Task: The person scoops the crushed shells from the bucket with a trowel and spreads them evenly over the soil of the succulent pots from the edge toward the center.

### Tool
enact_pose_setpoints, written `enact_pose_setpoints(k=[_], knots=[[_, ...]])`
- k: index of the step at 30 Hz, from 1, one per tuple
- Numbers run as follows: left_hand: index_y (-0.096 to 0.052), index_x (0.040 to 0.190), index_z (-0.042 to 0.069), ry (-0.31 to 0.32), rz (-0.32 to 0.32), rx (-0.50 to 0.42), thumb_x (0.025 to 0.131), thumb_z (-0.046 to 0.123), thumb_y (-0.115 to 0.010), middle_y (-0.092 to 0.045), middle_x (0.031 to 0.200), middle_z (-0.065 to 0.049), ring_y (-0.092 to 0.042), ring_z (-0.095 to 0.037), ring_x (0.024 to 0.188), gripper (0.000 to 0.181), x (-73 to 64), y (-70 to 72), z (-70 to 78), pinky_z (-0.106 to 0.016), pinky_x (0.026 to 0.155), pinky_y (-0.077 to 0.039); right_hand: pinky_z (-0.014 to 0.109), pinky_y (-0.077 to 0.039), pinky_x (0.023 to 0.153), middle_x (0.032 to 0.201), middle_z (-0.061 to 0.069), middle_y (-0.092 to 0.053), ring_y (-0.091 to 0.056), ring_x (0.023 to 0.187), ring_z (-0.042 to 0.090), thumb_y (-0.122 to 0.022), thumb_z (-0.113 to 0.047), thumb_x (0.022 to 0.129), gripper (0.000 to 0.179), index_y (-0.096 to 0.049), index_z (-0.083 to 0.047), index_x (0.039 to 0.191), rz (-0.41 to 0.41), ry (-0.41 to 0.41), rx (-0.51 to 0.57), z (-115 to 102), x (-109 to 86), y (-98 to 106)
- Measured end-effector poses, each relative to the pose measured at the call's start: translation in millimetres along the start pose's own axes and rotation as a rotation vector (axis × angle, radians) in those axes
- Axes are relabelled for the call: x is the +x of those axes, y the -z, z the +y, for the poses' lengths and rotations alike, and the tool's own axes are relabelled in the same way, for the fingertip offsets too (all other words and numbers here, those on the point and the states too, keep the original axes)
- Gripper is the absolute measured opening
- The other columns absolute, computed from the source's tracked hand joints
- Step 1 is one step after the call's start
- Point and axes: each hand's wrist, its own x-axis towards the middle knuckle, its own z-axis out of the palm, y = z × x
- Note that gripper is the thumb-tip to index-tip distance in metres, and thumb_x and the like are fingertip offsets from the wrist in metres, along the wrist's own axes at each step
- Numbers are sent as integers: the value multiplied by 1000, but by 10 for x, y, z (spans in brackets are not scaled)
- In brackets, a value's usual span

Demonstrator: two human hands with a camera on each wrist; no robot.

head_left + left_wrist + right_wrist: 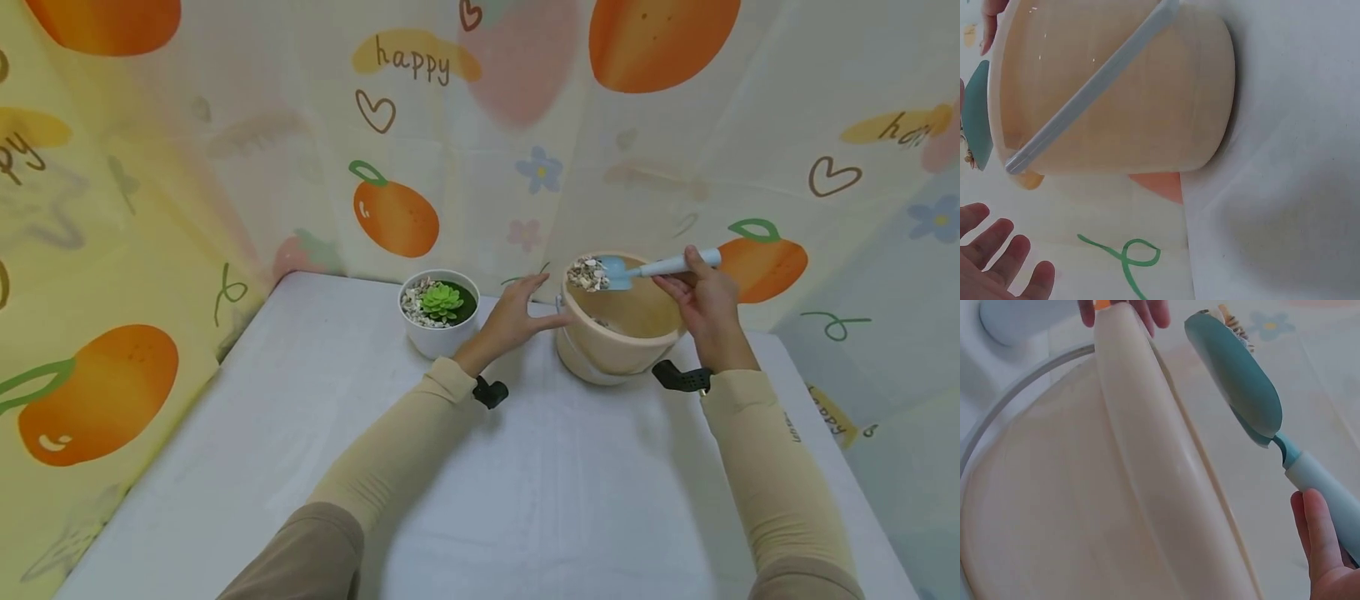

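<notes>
My right hand (708,304) grips the pale blue handle of a small garden trowel (660,265) over a cream bucket (615,358). White and brown pebbles (587,273) lie heaped on the trowel's blade. From below, the right wrist view shows the blue-green blade (1238,378) held above the bucket's rim. My left hand (513,321) is beside the bucket's left side, fingers spread and straight, thumb tip at the rim. In the left wrist view, its fingers (1007,250) are extended and hold nothing. A few pebbles show inside the bucket.
Left of the bucket stands a white pot (438,337) with a green succulent (441,300), pebbles and a dark green patch. The bucket's grey carrying handle (1091,87) hangs down its side. A fruit-printed cloth (465,167) hangs behind the white table (525,500).
</notes>
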Motion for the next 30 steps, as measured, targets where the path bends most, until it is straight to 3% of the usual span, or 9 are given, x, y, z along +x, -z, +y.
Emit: enact_pose_setpoints(k=[19, 30], knots=[[-34, 151, 10, 0, 25, 15, 81, 44, -77, -35, 155, -12, -32, -30, 143, 88, -136, 356, -11, -49, 116, -33, 42, -59, 66, 74, 19, -70, -74, 73, 30, -65, -10, 91, 15, -58, 1, 98, -20, 33, 47, 174, -46, -155], [-35, 150, 7, -15, 75, 12, 80, 41, -78, -36, 155, -12, -31, -31, 143, 88, -187, 535, -109, -50, 116, -31, 42, -59, 66, 70, 19, -68, -74, 71, 29, -66, -10, 90, 16, -58, 2, 97, 2, 30, 57, 258, -78, -277]])
